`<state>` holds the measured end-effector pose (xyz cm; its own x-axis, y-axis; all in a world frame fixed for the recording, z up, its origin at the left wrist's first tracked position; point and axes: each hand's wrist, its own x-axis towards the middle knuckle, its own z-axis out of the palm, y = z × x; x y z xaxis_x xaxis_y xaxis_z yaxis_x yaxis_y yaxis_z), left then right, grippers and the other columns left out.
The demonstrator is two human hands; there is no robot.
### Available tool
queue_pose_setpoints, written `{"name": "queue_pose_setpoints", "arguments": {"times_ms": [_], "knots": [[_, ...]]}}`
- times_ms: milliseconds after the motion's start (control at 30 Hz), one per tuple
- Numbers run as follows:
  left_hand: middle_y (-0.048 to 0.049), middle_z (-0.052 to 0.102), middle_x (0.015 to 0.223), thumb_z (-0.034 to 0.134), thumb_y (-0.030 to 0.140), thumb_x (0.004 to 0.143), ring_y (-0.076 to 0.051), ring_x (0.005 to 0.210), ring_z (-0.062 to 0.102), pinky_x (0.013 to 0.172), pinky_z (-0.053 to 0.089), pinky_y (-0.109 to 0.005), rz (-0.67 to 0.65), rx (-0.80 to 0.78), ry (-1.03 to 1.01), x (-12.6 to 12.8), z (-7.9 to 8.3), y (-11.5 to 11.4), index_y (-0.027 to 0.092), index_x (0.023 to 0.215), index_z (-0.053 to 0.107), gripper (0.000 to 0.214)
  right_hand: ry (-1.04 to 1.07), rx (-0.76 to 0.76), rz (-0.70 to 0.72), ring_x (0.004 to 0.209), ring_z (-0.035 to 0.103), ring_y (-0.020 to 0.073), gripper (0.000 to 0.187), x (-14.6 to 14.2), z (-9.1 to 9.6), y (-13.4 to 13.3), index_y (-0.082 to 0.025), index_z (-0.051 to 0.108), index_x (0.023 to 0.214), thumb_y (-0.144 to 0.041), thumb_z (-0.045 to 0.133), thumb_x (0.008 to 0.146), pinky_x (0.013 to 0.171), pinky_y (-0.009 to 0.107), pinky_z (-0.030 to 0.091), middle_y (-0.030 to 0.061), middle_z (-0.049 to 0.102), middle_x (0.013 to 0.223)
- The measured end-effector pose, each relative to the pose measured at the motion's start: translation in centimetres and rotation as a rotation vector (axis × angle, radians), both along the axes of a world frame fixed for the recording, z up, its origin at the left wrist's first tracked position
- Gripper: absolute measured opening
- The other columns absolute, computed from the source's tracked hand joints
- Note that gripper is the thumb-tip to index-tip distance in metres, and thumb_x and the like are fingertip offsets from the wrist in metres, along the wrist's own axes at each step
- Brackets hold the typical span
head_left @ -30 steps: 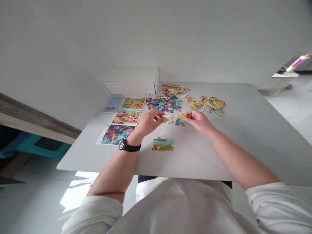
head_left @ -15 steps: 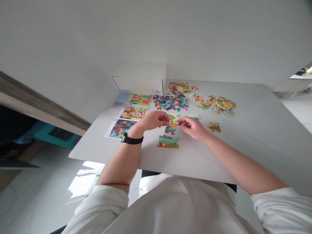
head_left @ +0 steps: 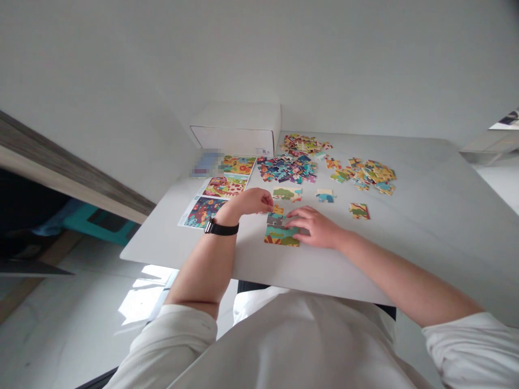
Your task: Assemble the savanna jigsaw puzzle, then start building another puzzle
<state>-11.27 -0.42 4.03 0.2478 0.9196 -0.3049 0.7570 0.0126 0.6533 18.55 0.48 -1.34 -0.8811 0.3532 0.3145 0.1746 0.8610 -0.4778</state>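
My left hand [head_left: 248, 201], a black watch on its wrist, pinches a small orange and grey puzzle piece [head_left: 277, 215] against the top of a joined block of pieces [head_left: 281, 236] on the white table [head_left: 425, 232]. My right hand [head_left: 313, 226] lies on the block's right side, fingers pressing down on it. Three loose pieces lie just beyond: a green one [head_left: 286, 193], a blue one [head_left: 325, 196] and a red-green one [head_left: 359, 210].
Three heaps of loose pieces [head_left: 287, 168] [head_left: 305, 145] [head_left: 367, 175] lie at the back of the table. A white box [head_left: 237, 129] stands behind a sheet of coloured reference pictures [head_left: 221, 186] at the left. The table's left edge drops to the floor.
Both hands came nearer to me, from mid-table down to the joined block. The piece they held between them now rests against the block's top, and my right hand has flattened onto the block.
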Motion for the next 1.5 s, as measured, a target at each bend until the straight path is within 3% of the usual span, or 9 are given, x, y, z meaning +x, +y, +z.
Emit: {"name": "queue_pose_setpoints", "arguments": {"times_ms": [200, 500, 833, 1133, 1500], "knots": [[-0.0018, 0.081, 0.083, 0.072, 0.034, 0.079, -0.019, 0.074, 0.069, 0.068, 0.048, -0.027, -0.023, 0.123, 0.168, 0.8, 0.2, -0.2, 0.023, 0.089, 0.082, 0.018, -0.069, 0.096, 0.006, 0.143, 0.061, 0.0391, 0.045, 0.0, -0.2, -0.4, -0.027, 0.08, 0.139, -0.033, 0.083, 0.094, 0.121, 0.064, 0.049, 0.0167, 0.068, 0.153], [-0.0019, 0.082, 0.09, 0.075, 0.034, 0.081, -0.019, 0.081, 0.072, 0.071, 0.047, -0.027, -0.016, 0.155, 0.177, 0.6, -0.2, -0.3, 0.023, 0.09, 0.081, 0.015, -0.108, 0.121, 0.006, 0.15, 0.056, 0.0411, 0.054, 0.0, -0.7, -0.2, -0.031, 0.076, 0.148, -0.042, 0.084, 0.096, 0.123, 0.066, 0.046, 0.0142, 0.067, 0.159], [-0.0012, 0.079, 0.093, 0.091, 0.037, 0.068, -0.022, 0.082, 0.071, 0.071, 0.046, -0.029, -0.1, 0.101, 0.26, 1.1, 0.3, -0.7, 0.025, 0.097, 0.076, 0.035, -0.119, 0.156, 0.018, 0.149, 0.055, 0.0415, 0.059, -0.1, -0.9, -0.3, -0.028, 0.074, 0.15, -0.048, 0.084, 0.096, 0.123, 0.066, 0.046, 0.0159, 0.069, 0.156], [0.0001, 0.077, 0.089, 0.092, 0.042, 0.068, -0.022, 0.078, 0.07, 0.068, 0.045, -0.029, -0.105, 0.149, 0.263, 1.0, -0.2, -0.9, 0.026, 0.102, 0.072, 0.043, -0.137, 0.18, 0.016, 0.147, 0.055, 0.0401, 0.063, -0.4, -0.9, -0.5, -0.026, 0.071, 0.153, -0.05, 0.084, 0.096, 0.125, 0.064, 0.044, 0.0172, 0.066, 0.157], [-0.0051, 0.08, 0.112, 0.084, 0.05, 0.073, -0.026, 0.098, 0.074, 0.081, 0.05, -0.031, -0.168, 0.035, 0.381, 1.1, 0.3, -0.7, 0.024, 0.116, 0.071, 0.051, -0.155, 0.202, 0.017, 0.145, 0.054, 0.0387, 0.065, -0.5, -0.7, -0.8, -0.027, 0.071, 0.153, -0.055, 0.084, 0.095, 0.125, 0.063, 0.042, 0.0172, 0.066, 0.155]]}}
